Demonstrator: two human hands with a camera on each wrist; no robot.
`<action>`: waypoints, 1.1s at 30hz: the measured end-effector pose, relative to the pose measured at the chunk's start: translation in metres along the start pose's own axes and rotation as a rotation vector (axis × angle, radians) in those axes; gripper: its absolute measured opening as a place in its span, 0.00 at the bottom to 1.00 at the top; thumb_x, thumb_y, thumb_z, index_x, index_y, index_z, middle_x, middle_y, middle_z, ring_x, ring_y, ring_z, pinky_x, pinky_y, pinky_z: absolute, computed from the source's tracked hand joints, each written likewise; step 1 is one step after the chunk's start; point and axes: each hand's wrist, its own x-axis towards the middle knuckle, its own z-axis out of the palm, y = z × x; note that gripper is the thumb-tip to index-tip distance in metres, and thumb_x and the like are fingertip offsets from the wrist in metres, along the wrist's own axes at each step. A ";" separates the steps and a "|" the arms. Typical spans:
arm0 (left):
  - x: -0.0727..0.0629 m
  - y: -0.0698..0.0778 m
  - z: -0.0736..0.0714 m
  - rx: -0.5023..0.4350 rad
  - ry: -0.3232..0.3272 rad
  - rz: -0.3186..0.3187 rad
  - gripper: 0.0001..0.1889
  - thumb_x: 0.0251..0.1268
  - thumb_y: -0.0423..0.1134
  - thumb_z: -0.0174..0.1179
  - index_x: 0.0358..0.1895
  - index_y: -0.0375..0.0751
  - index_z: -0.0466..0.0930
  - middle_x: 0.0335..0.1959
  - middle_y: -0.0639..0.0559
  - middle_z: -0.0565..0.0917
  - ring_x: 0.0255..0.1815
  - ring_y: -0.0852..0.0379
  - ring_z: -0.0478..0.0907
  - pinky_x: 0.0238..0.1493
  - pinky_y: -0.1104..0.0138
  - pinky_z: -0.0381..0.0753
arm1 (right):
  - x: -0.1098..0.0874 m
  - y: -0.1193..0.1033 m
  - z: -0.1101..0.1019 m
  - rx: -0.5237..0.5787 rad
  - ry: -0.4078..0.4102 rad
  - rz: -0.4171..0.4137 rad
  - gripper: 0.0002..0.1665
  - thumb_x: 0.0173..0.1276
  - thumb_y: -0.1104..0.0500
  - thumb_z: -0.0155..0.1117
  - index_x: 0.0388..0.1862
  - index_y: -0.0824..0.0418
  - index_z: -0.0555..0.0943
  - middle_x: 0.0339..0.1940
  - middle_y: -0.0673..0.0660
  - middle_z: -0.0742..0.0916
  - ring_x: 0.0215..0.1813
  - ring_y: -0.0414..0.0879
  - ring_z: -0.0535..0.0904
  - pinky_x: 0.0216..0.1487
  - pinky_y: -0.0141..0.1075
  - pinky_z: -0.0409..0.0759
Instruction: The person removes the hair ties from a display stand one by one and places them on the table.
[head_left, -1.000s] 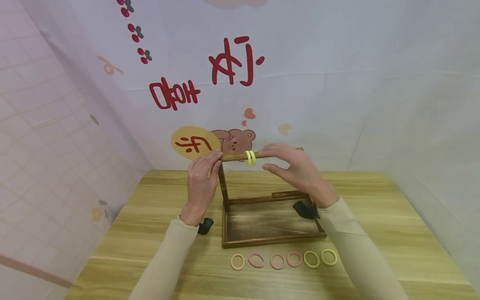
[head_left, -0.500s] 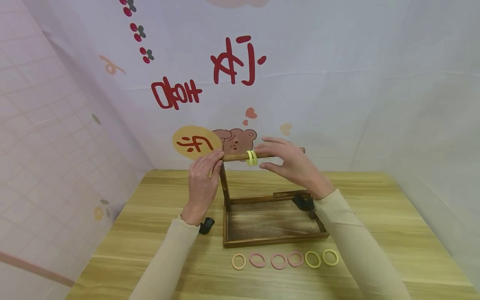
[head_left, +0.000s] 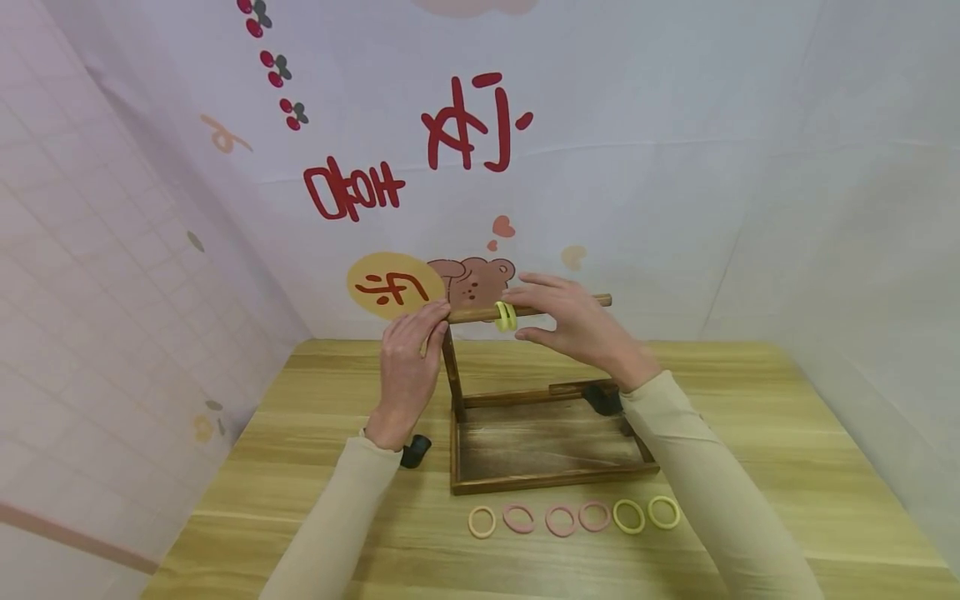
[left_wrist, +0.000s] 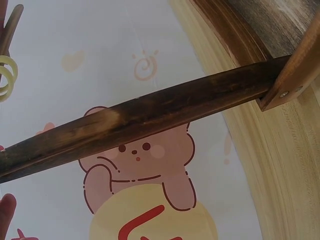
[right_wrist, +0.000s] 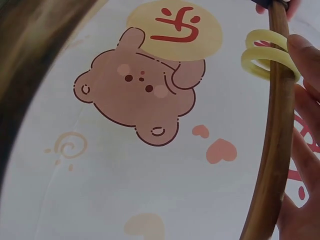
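Note:
A wooden stand has a raised crossbar point(head_left: 472, 316), an upright post point(left_wrist: 150, 112) at the left and a shallow tray base point(head_left: 555, 481). My left hand point(head_left: 408, 354) grips the crossbar's left end, thumb below and fingers on top. Two yellow rings point(head_left: 506, 316) hang around the bar, left of its middle; the right wrist view shows the yellow rings point(right_wrist: 262, 65) close together. Beside them, my right hand point(head_left: 577, 325) has its fingers extended over the bar and its thumb below. Its fingertips reach the rings' right side, without curling round them.
On the table point(head_left: 300, 500), in front of the stand, lies a row of loose rings: one peach point(head_left: 482, 522), several pink point(head_left: 561, 521) and two yellow point(head_left: 628, 517). A black wrist-camera part point(head_left: 415, 451) shows by the left sleeve. A printed cloth point(head_left: 637, 208) hangs behind.
My right hand has slid left along the crossbar, baring more of its right end. The rings sit slightly closer to my left hand, which keeps its grip.

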 end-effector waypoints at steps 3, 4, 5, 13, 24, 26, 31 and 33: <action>0.001 0.000 0.002 0.003 -0.003 0.000 0.14 0.70 0.31 0.67 0.56 0.37 0.87 0.56 0.45 0.88 0.55 0.44 0.86 0.62 0.42 0.76 | 0.001 0.004 0.002 -0.003 -0.007 0.000 0.34 0.63 0.58 0.80 0.67 0.62 0.81 0.65 0.57 0.85 0.74 0.60 0.72 0.72 0.56 0.70; 0.000 -0.001 0.002 0.005 -0.002 -0.001 0.14 0.69 0.30 0.67 0.56 0.37 0.87 0.56 0.45 0.88 0.54 0.44 0.86 0.62 0.42 0.76 | 0.001 0.004 0.002 -0.006 -0.011 0.001 0.34 0.63 0.58 0.80 0.67 0.61 0.81 0.65 0.57 0.85 0.74 0.60 0.72 0.72 0.57 0.70; 0.000 0.000 0.002 0.006 -0.003 0.000 0.14 0.69 0.30 0.67 0.56 0.37 0.87 0.56 0.45 0.88 0.54 0.44 0.86 0.62 0.42 0.76 | 0.001 0.005 0.003 -0.009 -0.013 0.002 0.34 0.63 0.58 0.80 0.67 0.61 0.81 0.65 0.57 0.85 0.74 0.60 0.72 0.72 0.57 0.70; -0.001 -0.001 0.003 0.003 0.011 0.002 0.14 0.69 0.30 0.67 0.55 0.36 0.88 0.56 0.45 0.88 0.54 0.44 0.86 0.60 0.41 0.77 | 0.002 0.005 0.006 -0.052 -0.020 0.004 0.36 0.61 0.57 0.81 0.68 0.61 0.81 0.65 0.57 0.85 0.74 0.59 0.73 0.71 0.58 0.70; -0.001 -0.001 0.002 0.010 -0.007 -0.001 0.13 0.72 0.32 0.65 0.56 0.36 0.87 0.56 0.44 0.88 0.55 0.44 0.86 0.61 0.40 0.76 | 0.003 0.002 0.007 -0.114 -0.062 0.059 0.36 0.63 0.54 0.80 0.69 0.59 0.80 0.65 0.55 0.85 0.74 0.56 0.73 0.69 0.59 0.71; -0.001 -0.001 0.002 0.011 -0.002 -0.002 0.13 0.71 0.31 0.66 0.56 0.37 0.87 0.56 0.45 0.88 0.55 0.44 0.86 0.61 0.41 0.76 | 0.003 0.002 0.008 -0.119 -0.053 0.052 0.35 0.62 0.55 0.80 0.68 0.60 0.81 0.64 0.55 0.86 0.73 0.56 0.74 0.68 0.59 0.72; -0.001 -0.001 0.003 0.011 -0.001 -0.004 0.14 0.71 0.31 0.66 0.57 0.37 0.87 0.57 0.45 0.88 0.56 0.44 0.86 0.62 0.42 0.75 | 0.004 0.003 0.009 -0.128 -0.034 0.023 0.32 0.62 0.58 0.80 0.66 0.61 0.82 0.62 0.56 0.87 0.71 0.57 0.76 0.67 0.58 0.74; -0.001 -0.001 0.003 0.010 -0.004 -0.003 0.13 0.72 0.32 0.65 0.57 0.37 0.87 0.57 0.45 0.88 0.55 0.44 0.86 0.62 0.41 0.75 | 0.005 0.003 0.009 -0.125 -0.031 0.016 0.31 0.63 0.59 0.80 0.65 0.61 0.82 0.61 0.56 0.87 0.71 0.58 0.77 0.67 0.58 0.74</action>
